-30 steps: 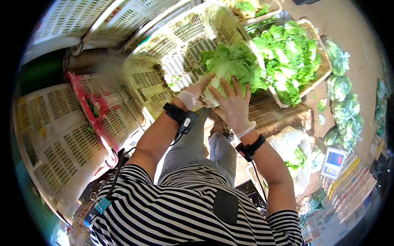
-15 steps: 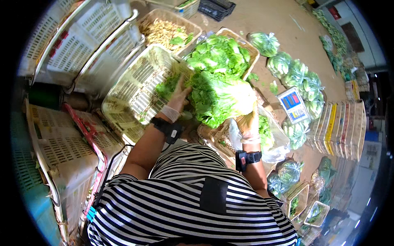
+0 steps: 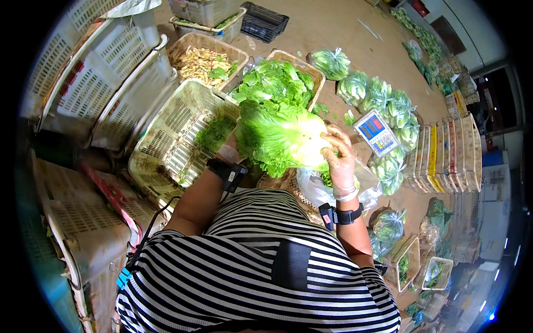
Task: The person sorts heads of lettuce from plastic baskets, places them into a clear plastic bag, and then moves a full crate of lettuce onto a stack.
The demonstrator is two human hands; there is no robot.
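Note:
A large head of lettuce [image 3: 280,136], its pale stem end to the right, is held up in front of me. My right hand [image 3: 340,158], in a thin clear glove, grips that stem end, thumb and fingers curled onto it. My left hand [image 3: 229,151] is at the leafy left side, its fingers hidden by the leaves. Just beyond lies more lettuce [image 3: 277,83] in a beige crate [image 3: 319,77]. Below my right hand, a clear plastic bag [image 3: 366,186] holds greens. Left of the lettuce stands a crate [image 3: 158,130] with loose leaves inside.
A crate of yellowish trimmings [image 3: 202,64] stands farther back, near a black crate [image 3: 264,22]. Bagged greens [image 3: 377,94] line the floor at right, beside a digital scale [image 3: 376,132]. Nested crates [image 3: 447,155] stand far right; stacked crates [image 3: 122,61] rise close on my left.
The view has shifted somewhat. My right hand has come from beneath the lettuce's stem end to grip it from the right. My left hand has slipped mostly behind the leaves.

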